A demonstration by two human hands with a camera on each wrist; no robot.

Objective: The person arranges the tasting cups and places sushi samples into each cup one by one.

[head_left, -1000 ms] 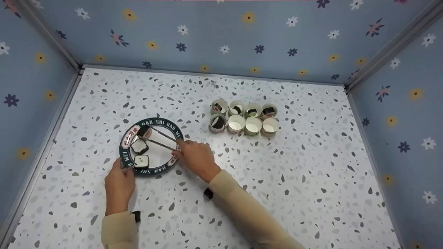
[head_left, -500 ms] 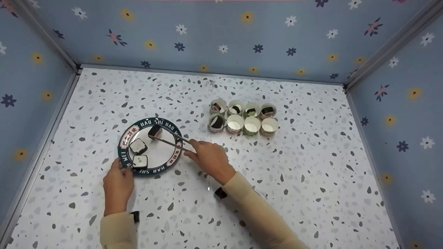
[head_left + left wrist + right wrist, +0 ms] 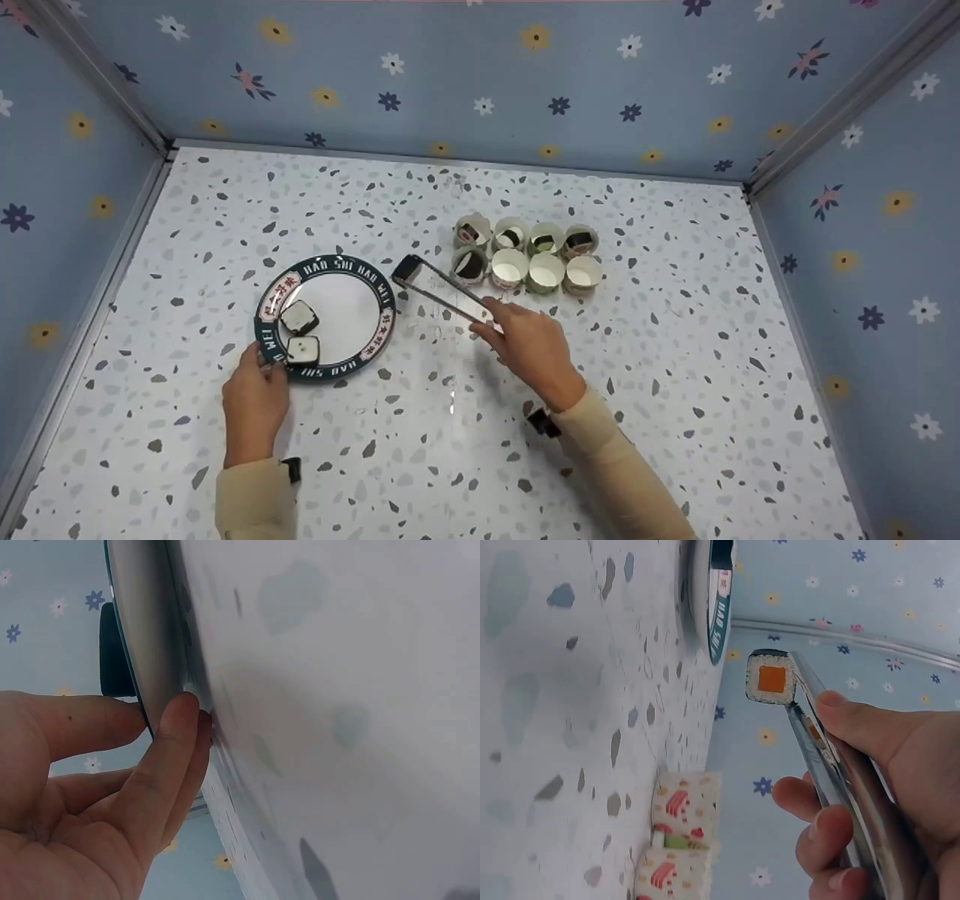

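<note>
In the head view, my left hand [image 3: 256,409] pinches the lower left rim of a round plate [image 3: 349,264] with a dark green lettered border. The left wrist view shows the thumb on one side of the rim and fingers under it. My right hand [image 3: 536,352] grips metal tongs [image 3: 877,829]. Between the tong tips is a sushi roll piece [image 3: 771,679], square, dark-wrapped, with white rice and an orange centre. It is held up just right of the plate. Two white-topped sushi pieces [image 3: 300,318] lie on the plate's left side.
Several paper cups [image 3: 546,272] stand in two rows right of the plate. The back row and the front-left cup [image 3: 469,267] hold sushi pieces; the other front cups show bare insides. Flowered blue walls [image 3: 480,82] border the speckled table [image 3: 675,337] behind and at both sides.
The tongs have lifted the sushi piece from the plate's upper left and carried it right, past the rim towards the cups. My left hand has stayed at the rim.
</note>
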